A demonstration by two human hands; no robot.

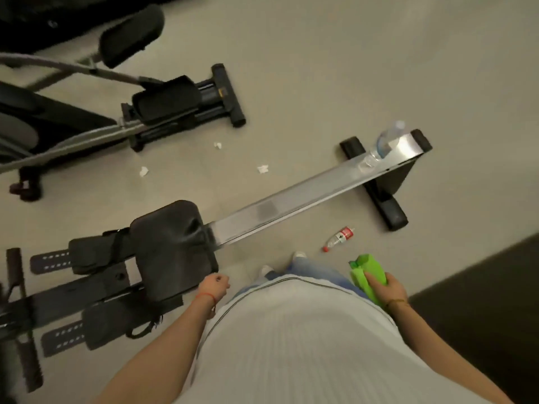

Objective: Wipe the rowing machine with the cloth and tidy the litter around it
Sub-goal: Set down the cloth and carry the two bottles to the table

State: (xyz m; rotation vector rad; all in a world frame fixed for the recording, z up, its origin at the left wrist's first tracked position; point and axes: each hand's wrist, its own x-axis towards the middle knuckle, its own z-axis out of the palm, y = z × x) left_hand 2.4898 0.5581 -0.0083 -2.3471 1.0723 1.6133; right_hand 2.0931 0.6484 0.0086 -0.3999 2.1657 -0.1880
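Right, the right hand (pixel 389 288) is gripping the green cloth (pixel 369 277), the left hand (pixel 214 287) is hanging loosely curled, holding nothing; wiping the rowing machine (pixel 291 196) looks unstarted, so reaching down comes next.

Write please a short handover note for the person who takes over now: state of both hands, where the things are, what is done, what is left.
Right hand holds the green cloth. Left hand holds nothing, fingers loosely curled, beside the rower seat.
Clear water bottle lies on the rail near its far end. Small red-label bottle lies on the floor by the feet. Three paper scraps lie beyond the rail.
Done: no litter collected; wiping cannot be judged.
Left: wipe, collect bottles and scraps.
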